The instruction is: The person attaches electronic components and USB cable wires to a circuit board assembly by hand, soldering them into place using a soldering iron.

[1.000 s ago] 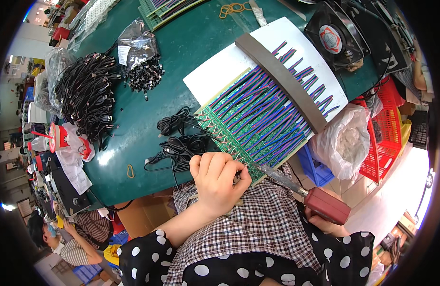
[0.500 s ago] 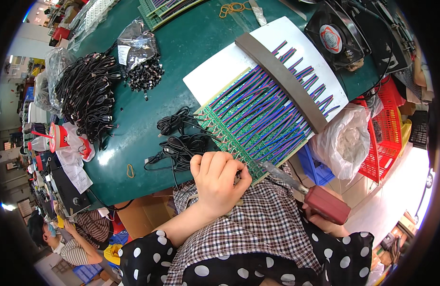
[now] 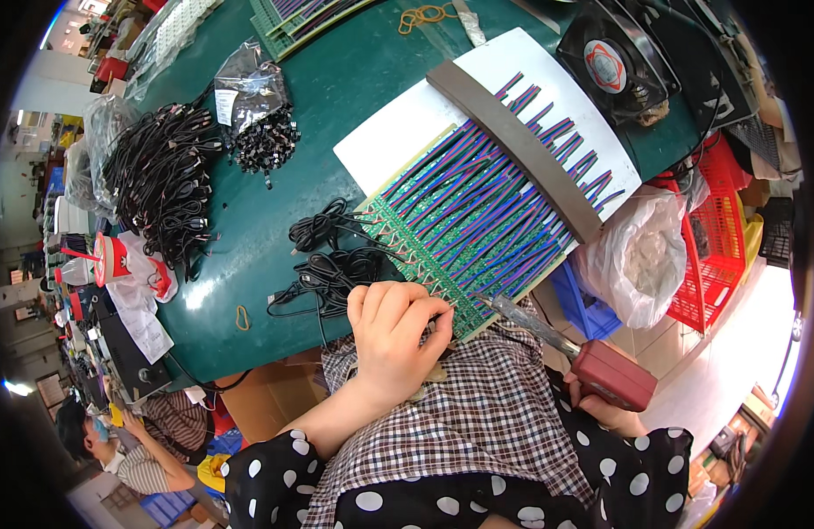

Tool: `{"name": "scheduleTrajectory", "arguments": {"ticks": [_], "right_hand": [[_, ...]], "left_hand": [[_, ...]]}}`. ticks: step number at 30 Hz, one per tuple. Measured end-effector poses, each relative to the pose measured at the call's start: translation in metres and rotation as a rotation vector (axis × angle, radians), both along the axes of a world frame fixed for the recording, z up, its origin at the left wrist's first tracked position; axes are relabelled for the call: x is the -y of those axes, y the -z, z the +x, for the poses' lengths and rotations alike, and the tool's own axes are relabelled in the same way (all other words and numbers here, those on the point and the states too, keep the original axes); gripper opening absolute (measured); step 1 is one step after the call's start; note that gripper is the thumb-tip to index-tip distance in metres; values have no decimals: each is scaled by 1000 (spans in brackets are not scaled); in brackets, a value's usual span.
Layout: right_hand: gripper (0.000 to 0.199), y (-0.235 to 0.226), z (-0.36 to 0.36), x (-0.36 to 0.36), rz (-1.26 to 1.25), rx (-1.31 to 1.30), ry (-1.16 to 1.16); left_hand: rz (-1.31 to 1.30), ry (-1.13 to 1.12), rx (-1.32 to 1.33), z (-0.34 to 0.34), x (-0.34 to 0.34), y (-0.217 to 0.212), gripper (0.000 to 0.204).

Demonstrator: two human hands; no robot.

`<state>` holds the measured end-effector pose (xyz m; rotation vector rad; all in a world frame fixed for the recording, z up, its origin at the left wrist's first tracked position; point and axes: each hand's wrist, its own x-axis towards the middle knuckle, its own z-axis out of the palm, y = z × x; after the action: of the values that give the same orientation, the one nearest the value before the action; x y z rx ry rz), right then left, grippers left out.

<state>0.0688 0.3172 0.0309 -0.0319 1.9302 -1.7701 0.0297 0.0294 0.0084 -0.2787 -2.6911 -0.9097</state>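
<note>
My left hand (image 3: pixel 392 339) is closed in a pinch at the near left edge of a green circuit board panel (image 3: pixel 416 242). A dark strand, apparently a black cable, shows under the fingertips; its end is hidden. My right hand (image 3: pixel 605 413) grips the dark red handle of a soldering gun (image 3: pixel 615 376). The gun's tip points left, close to the panel's near corner and a short way from my left fingertips. Red and blue wires (image 3: pixel 477 198) lie in rows across the panel, under a dark curved bar (image 3: pixel 522 145). Coiled black cables (image 3: pixel 336 269) run to the panel's left edge.
A large heap of black cables (image 3: pixel 164 172) and a bag of small black parts (image 3: pixel 264 145) lie on the green table (image 3: pixel 248 309) at left. A fan (image 3: pixel 614 66) stands back right. Beside the table are a white plastic bag (image 3: pixel 641 260) and red basket (image 3: pixel 711 251).
My left fingertips have shifted slightly, with the thumb drawn back toward me. The soldering gun's handle has moved a little to the right. The whole view has shifted slightly.
</note>
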Motion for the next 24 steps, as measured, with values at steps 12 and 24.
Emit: {"name": "scheduleTrajectory", "arguments": {"ticks": [12, 24], "right_hand": [[64, 14, 3, -9, -134, -72, -60], [62, 18, -5, -11, 81, -338, -193]], "left_hand": [[-91, 136, 194, -11, 0, -20, 17], [-96, 120, 263, -13, -3, -22, 16]]}}
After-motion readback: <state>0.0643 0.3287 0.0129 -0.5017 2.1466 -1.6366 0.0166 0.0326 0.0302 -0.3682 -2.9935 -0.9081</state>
